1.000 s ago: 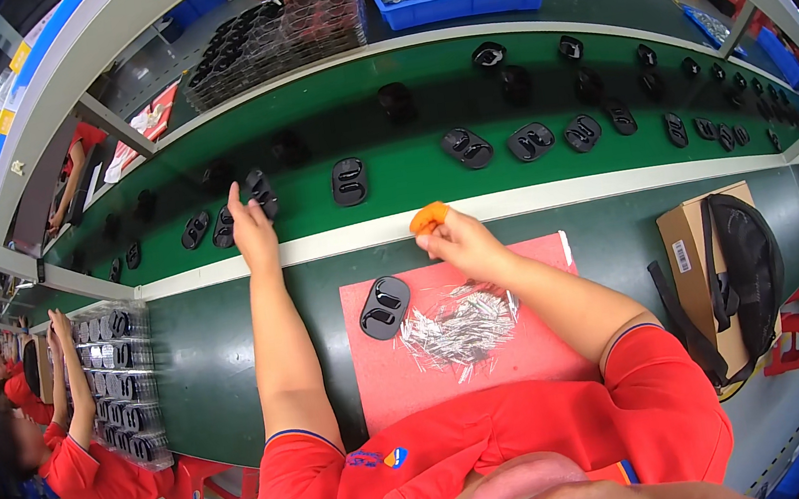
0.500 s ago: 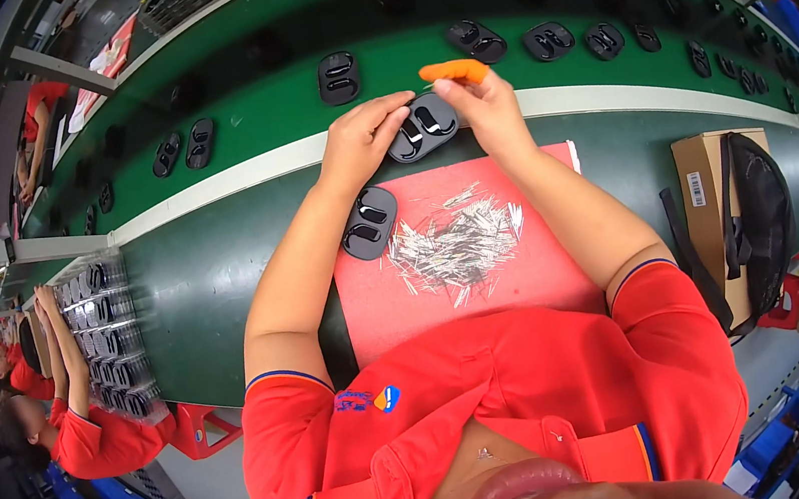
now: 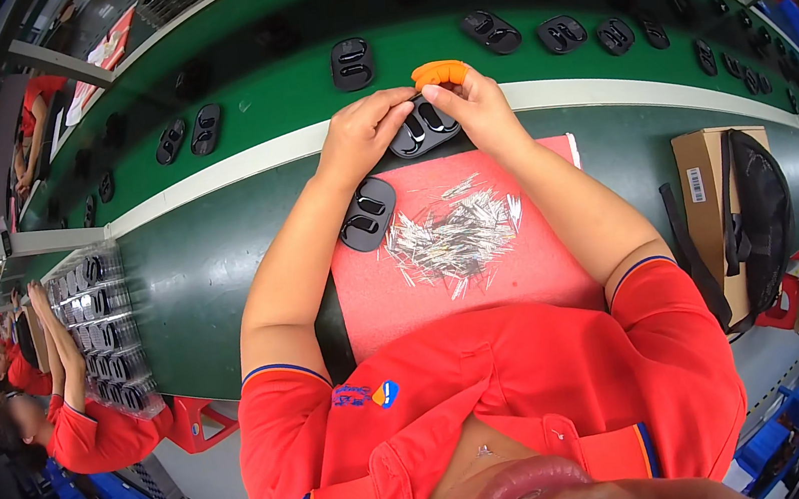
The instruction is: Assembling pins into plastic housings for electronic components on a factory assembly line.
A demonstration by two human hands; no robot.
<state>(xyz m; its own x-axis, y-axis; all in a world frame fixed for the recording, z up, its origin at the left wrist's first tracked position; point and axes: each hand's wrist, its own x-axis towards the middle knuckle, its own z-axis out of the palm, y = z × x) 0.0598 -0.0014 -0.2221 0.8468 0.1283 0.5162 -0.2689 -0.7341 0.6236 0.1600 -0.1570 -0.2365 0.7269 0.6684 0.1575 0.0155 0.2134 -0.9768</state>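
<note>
Left grip (image 3: 364, 133): thumb and fingers pinching the left side of a black case (image 3: 426, 133). Right grip (image 3: 477, 115): thumb up against a finger in an orange cover (image 3: 440, 72) at the case's far edge; can't tell if anything thin is pinched there. Case sits between the two grips, by the white rail (image 3: 310, 142); can't tell if it's resting on it.

To do this well, I'd hold the case level and firm with the left, keep thumbs off the glossy recesses, press with the covered fingertip only, go light.

Containers: well left of the left grip, stacked clear trays (image 3: 108, 338) full of dark cases. Far right of the right grip, a cardboard box (image 3: 697, 172), contents hidden. Loose pins (image 3: 455, 234) have no bin, just heaped on the red mat (image 3: 468, 306), below both grips on the worktop (image 3: 212, 284).
</note>
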